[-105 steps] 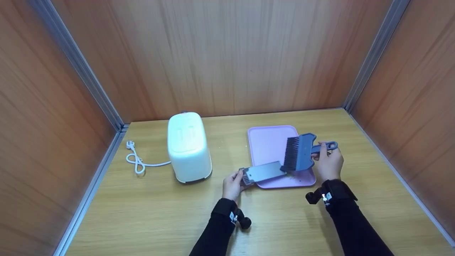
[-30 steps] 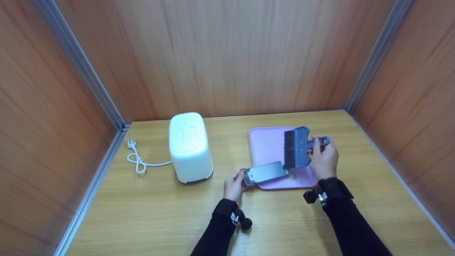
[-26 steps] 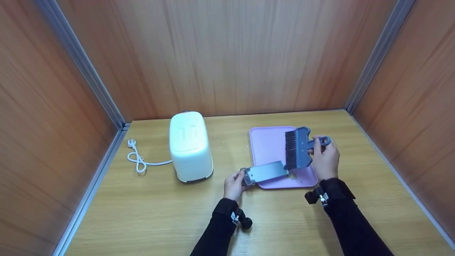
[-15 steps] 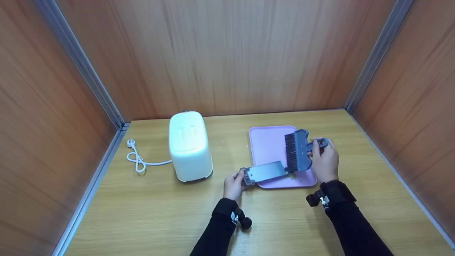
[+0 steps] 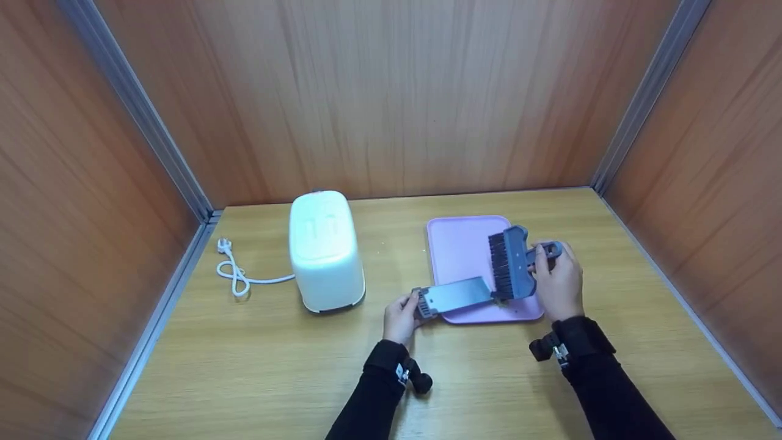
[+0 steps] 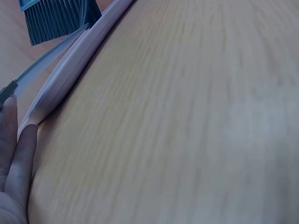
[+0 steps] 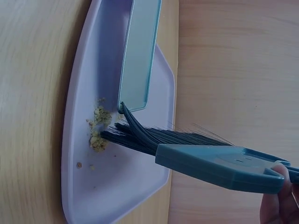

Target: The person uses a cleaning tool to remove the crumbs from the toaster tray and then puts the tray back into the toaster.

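Note:
My left hand [image 5: 400, 319] pinches the slotted grey end of a narrow, shallow crumb tray [image 5: 459, 295]. Its far end reaches over a pink-purple tray [image 5: 461, 244] on the table. The right hand [image 5: 561, 284] grips the handle of a blue hand brush [image 5: 519, 263] with dark bristles. In the right wrist view some bristles [image 7: 131, 123] touch the crumb tray's end corner, others reach the yellowish crumbs [image 7: 99, 140] on the purple tray. The left wrist view shows fingers [image 6: 22, 158] beside the purple tray's rim; most of that hand is cut off.
A white toaster-like appliance [image 5: 324, 250] stands left of the hands. Its white cord [image 5: 239, 282] lies looped at the left, ending in a plug [image 5: 224, 245]. Wood-patterned panels [image 5: 391, 98] enclose the table [image 5: 293, 379] at the back and both sides.
Over the last second the right hand has brought the brush slightly down toward the near side, its bristles now covering more of the crumbs. The left hand and crumb tray have stayed nearly still.

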### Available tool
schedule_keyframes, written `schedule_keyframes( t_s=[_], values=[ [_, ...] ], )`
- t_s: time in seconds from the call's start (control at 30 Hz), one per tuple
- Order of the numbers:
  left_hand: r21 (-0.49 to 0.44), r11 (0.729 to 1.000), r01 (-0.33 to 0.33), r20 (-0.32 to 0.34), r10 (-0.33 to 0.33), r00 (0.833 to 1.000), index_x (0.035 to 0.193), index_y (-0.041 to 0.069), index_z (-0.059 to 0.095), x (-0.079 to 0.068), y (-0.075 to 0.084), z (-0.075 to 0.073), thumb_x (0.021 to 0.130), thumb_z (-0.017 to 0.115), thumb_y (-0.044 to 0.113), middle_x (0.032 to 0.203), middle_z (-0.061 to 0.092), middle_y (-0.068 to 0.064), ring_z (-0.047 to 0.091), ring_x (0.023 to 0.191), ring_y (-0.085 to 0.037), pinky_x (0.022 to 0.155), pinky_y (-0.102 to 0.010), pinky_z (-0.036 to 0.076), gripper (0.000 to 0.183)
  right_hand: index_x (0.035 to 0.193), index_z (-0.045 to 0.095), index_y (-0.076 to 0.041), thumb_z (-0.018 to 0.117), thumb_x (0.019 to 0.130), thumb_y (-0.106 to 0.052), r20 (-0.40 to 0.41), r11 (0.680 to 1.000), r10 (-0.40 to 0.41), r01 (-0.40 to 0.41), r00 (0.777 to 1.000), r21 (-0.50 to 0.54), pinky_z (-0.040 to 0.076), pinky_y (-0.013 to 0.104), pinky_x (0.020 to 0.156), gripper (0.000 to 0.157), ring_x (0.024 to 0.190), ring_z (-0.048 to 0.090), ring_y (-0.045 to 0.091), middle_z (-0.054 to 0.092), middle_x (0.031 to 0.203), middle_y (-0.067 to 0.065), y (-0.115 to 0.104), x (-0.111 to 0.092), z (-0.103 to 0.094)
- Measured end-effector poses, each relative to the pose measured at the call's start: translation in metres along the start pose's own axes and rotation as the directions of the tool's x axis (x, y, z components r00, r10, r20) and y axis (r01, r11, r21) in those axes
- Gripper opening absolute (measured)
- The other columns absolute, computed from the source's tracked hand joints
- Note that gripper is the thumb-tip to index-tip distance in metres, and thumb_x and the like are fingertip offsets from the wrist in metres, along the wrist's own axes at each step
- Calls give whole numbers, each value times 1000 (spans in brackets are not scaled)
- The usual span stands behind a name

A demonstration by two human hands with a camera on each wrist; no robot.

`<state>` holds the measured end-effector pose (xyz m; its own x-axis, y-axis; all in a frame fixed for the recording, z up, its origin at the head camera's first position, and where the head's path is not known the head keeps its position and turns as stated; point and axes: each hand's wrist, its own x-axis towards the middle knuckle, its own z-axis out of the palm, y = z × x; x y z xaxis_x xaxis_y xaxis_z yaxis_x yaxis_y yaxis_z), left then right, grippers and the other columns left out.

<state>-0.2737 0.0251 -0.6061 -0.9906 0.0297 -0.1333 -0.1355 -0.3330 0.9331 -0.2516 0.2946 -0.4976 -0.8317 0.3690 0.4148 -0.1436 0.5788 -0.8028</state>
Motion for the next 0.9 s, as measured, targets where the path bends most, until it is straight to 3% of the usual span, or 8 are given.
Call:
schedule_keyframes(
  t_s=[0.13, 0.4, 0.6, 0.9],
  values=[
    [-32, 999, 3, -4, -3, 1000, 130, -22, 59, -1, 1, 1, 113, 52, 11, 107, 73, -17, 70, 92, -18, 85, -40, 66, 38, 123, 67, 4, 49, 114, -15, 13, 1000, -10, 10, 1000, -9, 51, 11, 67, 28, 86, 66, 21, 66, 111, 16, -3, -1, -1],
    [-1, 1000, -17, -8, 17, 1000, 132, -22, 58, -1, -1, 1, 112, 54, 11, 115, 71, -27, 71, 95, -22, 87, -42, 66, 39, 123, 68, 5, 50, 114, -17, 19, 999, -34, 34, 999, -20, 50, 10, 68, 30, 88, 68, 26, 65, 113, 15, -7, 0, -2],
    [-28, 999, -26, -6, 26, 1000, 135, -22, 57, -1, -2, 0, 112, 53, 10, 110, 73, -23, 71, 91, -21, 83, -42, 66, 40, 120, 69, 8, 52, 113, -13, -7, 997, -76, 76, 997, -23, 49, 10, 66, 28, 83, 68, 25, 65, 109, 16, -6, 1, -1],
    [-16, 1000, -16, -11, 16, 1000, 135, -21, 57, -1, -1, 1, 113, 53, 12, 110, 74, -22, 72, 92, -21, 84, -42, 66, 40, 126, 65, 4, 48, 115, -18, -38, 999, -9, 11, 999, 42, 57, 13, 72, 30, 86, 68, 17, 65, 113, 16, -13, 4, 0]
  ],
)
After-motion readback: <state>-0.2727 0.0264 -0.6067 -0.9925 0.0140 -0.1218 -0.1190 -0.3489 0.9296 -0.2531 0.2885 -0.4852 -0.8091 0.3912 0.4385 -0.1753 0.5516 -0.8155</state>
